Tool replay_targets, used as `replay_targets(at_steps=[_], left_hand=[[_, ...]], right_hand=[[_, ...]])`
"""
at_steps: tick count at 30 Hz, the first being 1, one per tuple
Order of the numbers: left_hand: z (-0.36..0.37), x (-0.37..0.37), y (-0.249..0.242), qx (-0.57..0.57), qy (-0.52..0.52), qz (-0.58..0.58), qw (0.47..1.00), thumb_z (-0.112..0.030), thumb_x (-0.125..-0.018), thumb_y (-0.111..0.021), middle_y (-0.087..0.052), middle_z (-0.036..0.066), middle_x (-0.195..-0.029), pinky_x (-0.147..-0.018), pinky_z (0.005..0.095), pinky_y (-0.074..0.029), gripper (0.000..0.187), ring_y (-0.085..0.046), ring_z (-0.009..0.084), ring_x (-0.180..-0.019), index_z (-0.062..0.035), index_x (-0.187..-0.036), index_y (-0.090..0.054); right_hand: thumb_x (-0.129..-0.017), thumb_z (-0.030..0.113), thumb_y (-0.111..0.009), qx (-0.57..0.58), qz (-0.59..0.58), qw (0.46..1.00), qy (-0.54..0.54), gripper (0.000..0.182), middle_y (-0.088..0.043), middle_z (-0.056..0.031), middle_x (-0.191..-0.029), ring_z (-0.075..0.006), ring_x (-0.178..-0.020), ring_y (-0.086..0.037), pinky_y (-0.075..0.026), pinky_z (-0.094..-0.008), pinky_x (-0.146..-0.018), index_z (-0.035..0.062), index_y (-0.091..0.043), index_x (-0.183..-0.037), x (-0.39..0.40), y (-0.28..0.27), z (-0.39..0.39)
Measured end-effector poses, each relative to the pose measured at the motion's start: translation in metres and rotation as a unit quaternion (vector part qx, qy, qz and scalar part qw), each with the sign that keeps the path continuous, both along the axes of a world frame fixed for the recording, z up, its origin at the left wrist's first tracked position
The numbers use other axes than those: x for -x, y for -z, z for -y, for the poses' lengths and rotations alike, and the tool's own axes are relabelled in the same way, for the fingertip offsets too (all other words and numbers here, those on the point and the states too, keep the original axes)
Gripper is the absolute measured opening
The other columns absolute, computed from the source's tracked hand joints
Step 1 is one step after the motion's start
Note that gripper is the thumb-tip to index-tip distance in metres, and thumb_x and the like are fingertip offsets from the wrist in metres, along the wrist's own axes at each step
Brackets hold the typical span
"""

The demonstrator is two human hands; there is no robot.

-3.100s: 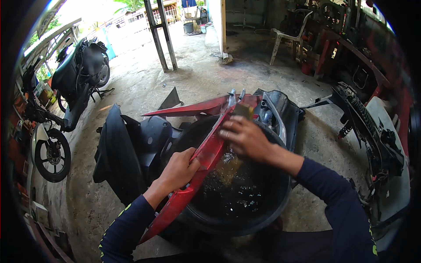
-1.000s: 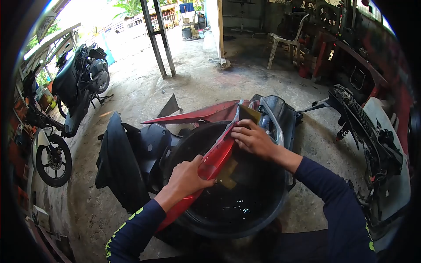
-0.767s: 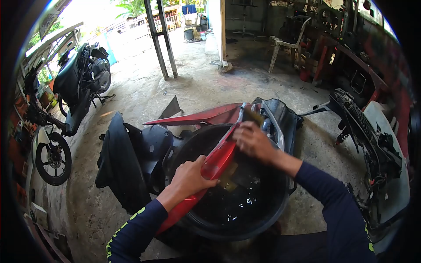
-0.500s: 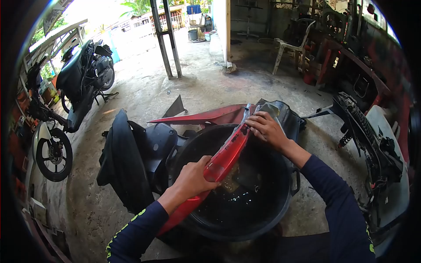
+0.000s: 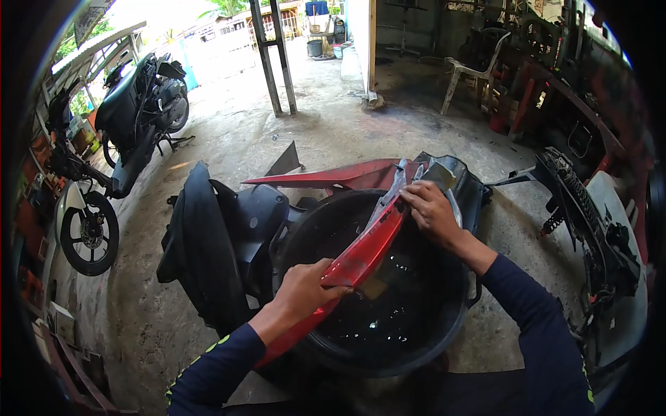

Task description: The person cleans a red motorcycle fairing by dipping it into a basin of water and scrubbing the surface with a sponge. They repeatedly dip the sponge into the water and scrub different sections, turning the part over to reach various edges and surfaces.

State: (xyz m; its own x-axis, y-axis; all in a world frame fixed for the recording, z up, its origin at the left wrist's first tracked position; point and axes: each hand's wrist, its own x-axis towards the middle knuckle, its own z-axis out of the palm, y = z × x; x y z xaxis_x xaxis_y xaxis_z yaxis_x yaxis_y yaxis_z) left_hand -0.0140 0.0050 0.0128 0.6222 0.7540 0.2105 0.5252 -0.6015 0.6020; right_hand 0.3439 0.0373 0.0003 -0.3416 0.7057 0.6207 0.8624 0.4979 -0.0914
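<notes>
A long red motorcycle body panel (image 5: 359, 258) slants across a black tub (image 5: 444, 340) of dark water, its upper end having a grey inner edge and small dark patches. My left hand (image 5: 303, 290) is closed around the panel's lower middle, thumb on the near side. At the upper end my right hand (image 5: 433, 213) has its fingers bent and pressed to the panel's edge; whether something small is under the fingertips is hidden. A tan block, perhaps a sponge (image 5: 373, 288), shows in the water below the panel.
Another red panel (image 5: 333, 175) lies behind the tub, beside a clear, yellowish part (image 5: 442, 173). Black fairing pieces (image 5: 201, 249) stand close on the left. A motorcycle frame part with a spring (image 5: 565, 187) is at right, a motorcycle (image 5: 132, 118) at far left, a chair (image 5: 479, 73) behind.
The view has shifted slightly. My right hand's fingers have shifted along the panel's upper end and bent more. My left hand keeps its hold on the panel.
</notes>
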Motion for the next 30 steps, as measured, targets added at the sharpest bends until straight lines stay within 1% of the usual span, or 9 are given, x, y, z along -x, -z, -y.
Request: replay_targets(at_steps=[1, 5, 7, 10, 13, 17, 21, 26, 30], left_hand=[[0.001, 0.000, -0.002, -0.012, 0.003, -0.002, 1.000, -0.037, -0.079, -0.090, -0.073, 0.025, -0.089, -0.075, 0.0436, -0.058, 0.055, -0.073, 0.0428, -0.086, 0.0005, -0.114, -0.070], [0.006, 0.000, -0.002, 0.032, -0.004, 0.005, 0.999, -0.039, -0.079, -0.090, -0.073, 0.024, -0.087, -0.073, 0.0432, -0.057, 0.055, -0.072, 0.0430, -0.083, 0.0007, -0.113, -0.070], [0.007, 0.000, -0.001, 0.057, -0.011, 0.005, 0.998, -0.046, -0.081, -0.087, -0.073, 0.023, -0.087, -0.075, 0.0473, -0.057, 0.056, -0.072, 0.0428, -0.084, -0.0025, -0.113, -0.070], [0.005, 0.002, 0.000, 0.061, -0.013, 0.004, 0.998, -0.044, -0.081, -0.087, -0.073, 0.023, -0.087, -0.075, 0.0469, -0.057, 0.055, -0.072, 0.0424, -0.083, -0.0025, -0.113, -0.070], [0.006, -0.002, 0.001, 0.068, -0.018, 0.022, 0.997, -0.043, -0.081, -0.087, -0.073, 0.023, -0.088, -0.075, 0.0466, -0.057, 0.055, -0.072, 0.0424, -0.084, -0.0026, -0.114, -0.070], [0.007, -0.001, -0.002, 0.083, -0.020, 0.022, 0.996, -0.041, -0.081, -0.087, -0.073, 0.023, -0.089, -0.076, 0.0461, -0.057, 0.054, -0.072, 0.0421, -0.086, -0.0024, -0.115, -0.069], [0.008, -0.001, 0.005, 0.069, -0.021, 0.037, 0.997, -0.041, -0.082, -0.087, -0.073, 0.023, -0.089, -0.075, 0.0459, -0.057, 0.054, -0.072, 0.0424, -0.085, -0.0017, -0.114, -0.069], [0.005, 0.001, 0.009, 0.048, -0.023, 0.017, 0.998, -0.042, -0.081, -0.088, -0.073, 0.024, -0.087, -0.073, 0.0460, -0.057, 0.054, -0.072, 0.0426, -0.082, -0.0009, -0.111, -0.070], [0.007, -0.003, 0.004, 0.077, -0.029, 0.055, 0.995, -0.043, -0.081, -0.088, -0.073, 0.024, -0.087, -0.074, 0.0461, -0.057, 0.055, -0.072, 0.0422, -0.082, -0.0011, -0.112, -0.070]], right_hand=[[-0.082, 0.002, -0.069, -0.004, 0.011, 1.000, -0.006, 0.047, -0.066, -0.0119, -0.130, -0.0343, -0.130, -0.054, -0.047, -0.0450, -0.111, 0.0031, -0.069, -0.129, -0.002, -0.003, 0.003], [-0.082, 0.002, -0.070, 0.001, 0.031, 0.999, -0.039, 0.048, -0.065, -0.0121, -0.131, -0.0349, -0.132, -0.053, -0.047, -0.0451, -0.111, 0.0032, -0.068, -0.129, -0.013, -0.011, 0.006], [-0.081, 0.003, -0.071, 0.008, 0.023, 0.998, -0.060, 0.047, -0.065, -0.0118, -0.131, -0.0354, -0.133, -0.053, -0.048, -0.0452, -0.111, 0.0044, -0.068, -0.128, 0.000, -0.010, 0.011], [-0.082, 0.006, -0.070, 0.019, 0.046, 0.994, -0.097, 0.041, -0.066, -0.0102, -0.129, -0.0350, -0.128, -0.054, -0.049, -0.0454, -0.108, 0.0052, -0.069, -0.123, 0.012, -0.025, 0.015], [-0.083, 0.008, -0.070, 0.019, 0.045, 0.997, -0.065, 0.040, -0.066, -0.0096, -0.127, -0.0352, -0.124, -0.054, -0.049, -0.0448, -0.106, 0.0054, -0.070, -0.123, 0.002, -0.026, -0.006], [-0.081, 0.004, -0.068, 0.029, 0.019, 0.996, -0.085, 0.037, -0.066, -0.0083, -0.125, -0.0349, -0.124, -0.053, -0.047, -0.0449, -0.106, 0.0063, -0.071, -0.118, 0.035, -0.029, 0.017], [-0.082, 0.005, -0.070, 0.005, 0.051, 0.998, -0.039, 0.036, -0.066, -0.0084, -0.126, -0.0345, -0.123, -0.052, -0.047, -0.0446, -0.106, 0.0057, -0.071, -0.118, 0.006, -0.027, -0.010], [-0.084, 0.007, -0.070, 0.015, 0.044, 0.996, -0.072, 0.033, -0.069, -0.0085, -0.123, -0.0339, -0.121, -0.053, -0.047, -0.0425, -0.105, 0.0066, -0.073, -0.117, 0.033, -0.033, 0.009], [-0.083, 0.008, -0.071, -0.011, 0.062, 0.998, -0.014, 0.036, -0.069, -0.0071, -0.121, -0.0333, -0.120, -0.053, -0.047, -0.0425, -0.105, 0.0076, -0.072, -0.119, 0.016, -0.030, -0.006]])
